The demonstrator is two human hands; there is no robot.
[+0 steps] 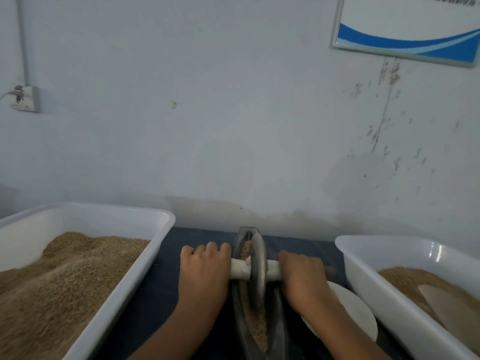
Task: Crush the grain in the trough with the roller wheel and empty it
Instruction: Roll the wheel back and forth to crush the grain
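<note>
- Framed sign (407,27), above and right of trough: white with blue wave; writing unreadable.
- Trough (278,307): narrow dark metal boat shape on dark surface (161,281), holding tan grain (255,326).
- Roller wheel (257,271): grey disc upright in trough, on pale axle (240,268).
- Left hand (205,271), right hand (301,276): fingers clenched round axle ends either side of trough.
- White tub (85,255) left of trough, white tub (376,281) right of trough: smooth plastic, grain-filled.
- White dish (348,307): just right of trough, partly hidden by right forearm.

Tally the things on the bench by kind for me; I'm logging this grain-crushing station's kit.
White tubs holding grain: 2, left and right
Trough: 1
Roller wheel: 1, with both hands, left and right, gripping its handle
White disc: 1
Flat scoop lying in the right tub: 1
Total: 6
</note>
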